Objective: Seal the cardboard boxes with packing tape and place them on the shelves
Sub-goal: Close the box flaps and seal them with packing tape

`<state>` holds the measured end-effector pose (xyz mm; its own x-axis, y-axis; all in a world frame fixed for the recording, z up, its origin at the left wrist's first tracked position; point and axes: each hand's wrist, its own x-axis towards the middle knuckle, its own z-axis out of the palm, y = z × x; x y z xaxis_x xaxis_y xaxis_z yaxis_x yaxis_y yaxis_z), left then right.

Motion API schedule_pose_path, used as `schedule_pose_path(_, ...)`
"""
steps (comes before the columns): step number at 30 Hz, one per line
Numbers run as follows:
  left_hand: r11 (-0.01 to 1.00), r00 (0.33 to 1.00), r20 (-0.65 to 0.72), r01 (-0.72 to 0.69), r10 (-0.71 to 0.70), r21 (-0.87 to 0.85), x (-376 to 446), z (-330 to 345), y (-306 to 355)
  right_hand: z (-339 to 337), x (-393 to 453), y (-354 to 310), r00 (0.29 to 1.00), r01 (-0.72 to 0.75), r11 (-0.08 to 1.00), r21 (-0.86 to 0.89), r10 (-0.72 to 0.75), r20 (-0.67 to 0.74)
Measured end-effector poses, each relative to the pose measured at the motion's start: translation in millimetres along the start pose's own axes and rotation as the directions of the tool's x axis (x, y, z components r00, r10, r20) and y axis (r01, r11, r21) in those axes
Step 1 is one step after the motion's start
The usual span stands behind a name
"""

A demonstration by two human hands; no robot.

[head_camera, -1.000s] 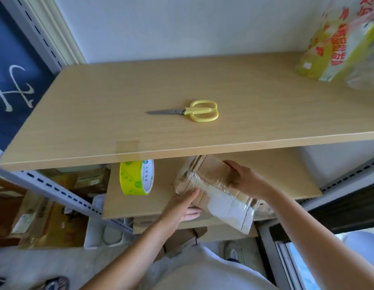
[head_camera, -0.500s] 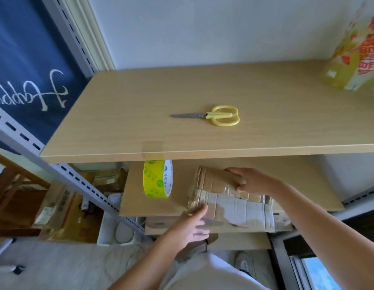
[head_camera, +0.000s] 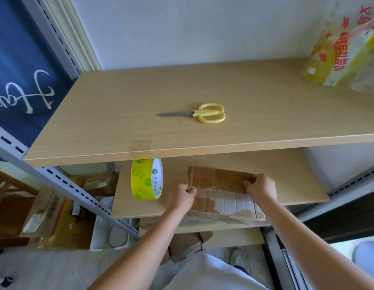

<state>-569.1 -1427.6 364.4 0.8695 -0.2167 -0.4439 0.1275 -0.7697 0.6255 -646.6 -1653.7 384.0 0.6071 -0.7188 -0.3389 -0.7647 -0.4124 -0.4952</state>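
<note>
Worn cardboard box point(head_camera: 219, 191) on middle shelf point(head_camera: 286, 170), left hand point(head_camera: 182, 198) grip curled round its left edge, right hand point(head_camera: 260, 188) grip curled over its right end, tape roll point(head_camera: 146, 178) upright just left, yellow scissors point(head_camera: 203, 115) on upper shelf point(head_camera: 119, 114)

Lower shelf access: partly obstructed
Tape roll point(head_camera: 146, 178) hangs left of the cardboard box point(head_camera: 221, 191); bare lower shelf point(head_camera: 297, 185) right of box; upper shelf point(head_camera: 119, 122) overhangs above

One box point(head_camera: 219, 181), one tape roll point(head_camera: 146, 178), one scissors point(head_camera: 203, 115), perhaps two shelves point(head_camera: 182, 97).
</note>
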Motion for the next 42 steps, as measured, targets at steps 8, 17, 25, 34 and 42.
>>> schedule_pose_path(8,0.856,0.969,-0.008,0.215,-0.248,-0.47,3,-32,-8,-22,0,-23,0.961,0.27,0.961,0.052,-0.265,-0.082)
schedule_pose_path(17,0.562,0.791,-0.525,-0.291,-0.313,-0.774,-97,-133,-12,-14,-140,-107,0.698,0.617,0.612,0.494,-0.716,0.016)
schedule_pose_path(25,0.72,0.912,-0.324,-0.401,0.252,-0.566,-148,-156,33,-10,-192,-176,0.738,0.396,0.547,0.738,-0.667,0.098)
schedule_pose_path(34,0.719,0.899,-0.252,-0.438,0.359,-0.539,-208,-183,57,-37,-215,-189,0.731,-0.056,0.479,0.876,-0.578,0.363)
schedule_pose_path(42,0.792,0.867,0.003,-0.454,0.498,-0.408,-201,-148,45,-64,-211,-129,0.884,0.349,0.607,0.714,-0.466,-0.037)
